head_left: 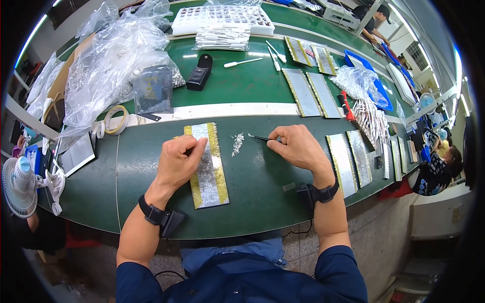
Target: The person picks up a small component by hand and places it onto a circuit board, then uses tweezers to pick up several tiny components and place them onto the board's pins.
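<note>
Black tweezers (260, 138) are pinched in my right hand (297, 146), their tip pointing left with what looks like a tiny pale piece at it. Just left of that tip lies a small heap of tiny silvery pieces (237, 145) on the green mat. My left hand (181, 157) is closed over the left side of a flat silver plate (208, 188); what its fingers hold, if anything, is hidden. Yellow tape runs down both long edges of the plate. Small metallic bits line the upper part of its right edge.
Similar plates stand at right (341, 164) and far right (301, 93). Clear plastic bags (118, 65), tape rolls (116, 120) and a black pouch (199, 73) lie at far left. A small fan (20, 184) is on the left edge; white droppers (222, 38) lie at the back.
</note>
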Action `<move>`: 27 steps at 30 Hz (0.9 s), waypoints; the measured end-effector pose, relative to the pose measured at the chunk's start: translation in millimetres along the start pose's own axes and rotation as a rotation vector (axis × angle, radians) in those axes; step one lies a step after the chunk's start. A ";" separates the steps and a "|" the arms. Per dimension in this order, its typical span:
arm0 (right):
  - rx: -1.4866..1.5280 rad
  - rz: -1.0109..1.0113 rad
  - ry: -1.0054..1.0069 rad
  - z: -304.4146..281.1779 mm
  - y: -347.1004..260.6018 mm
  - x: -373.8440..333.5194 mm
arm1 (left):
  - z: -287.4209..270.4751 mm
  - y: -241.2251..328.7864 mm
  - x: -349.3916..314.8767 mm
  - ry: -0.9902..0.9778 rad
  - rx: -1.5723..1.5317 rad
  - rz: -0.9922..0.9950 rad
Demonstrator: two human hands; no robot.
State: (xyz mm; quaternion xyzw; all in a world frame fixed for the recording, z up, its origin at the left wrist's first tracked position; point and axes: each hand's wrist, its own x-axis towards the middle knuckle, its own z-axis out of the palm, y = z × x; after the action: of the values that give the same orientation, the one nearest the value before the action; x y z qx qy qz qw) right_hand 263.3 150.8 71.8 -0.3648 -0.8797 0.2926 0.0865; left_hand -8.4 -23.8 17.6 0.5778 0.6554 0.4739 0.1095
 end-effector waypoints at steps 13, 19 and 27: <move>0.095 -0.177 -0.048 3.8 -16.3 -6.1 | 2.1 4.9 -0.8 -0.001 -0.048 0.125; 0.193 -0.236 -0.113 10.7 -24.9 -11.1 | -5.2 7.7 4.9 -0.163 -0.058 0.348; 0.184 -0.302 -0.094 15.9 -18.7 -9.4 | -1.4 11.9 1.9 -0.234 -0.066 0.368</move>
State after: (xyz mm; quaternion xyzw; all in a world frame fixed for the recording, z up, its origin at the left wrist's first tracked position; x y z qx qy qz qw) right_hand 253.2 126.6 70.3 -0.2048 -0.8970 0.3724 0.1213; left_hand -2.1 -24.2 28.0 0.7350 0.5059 0.4366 0.1152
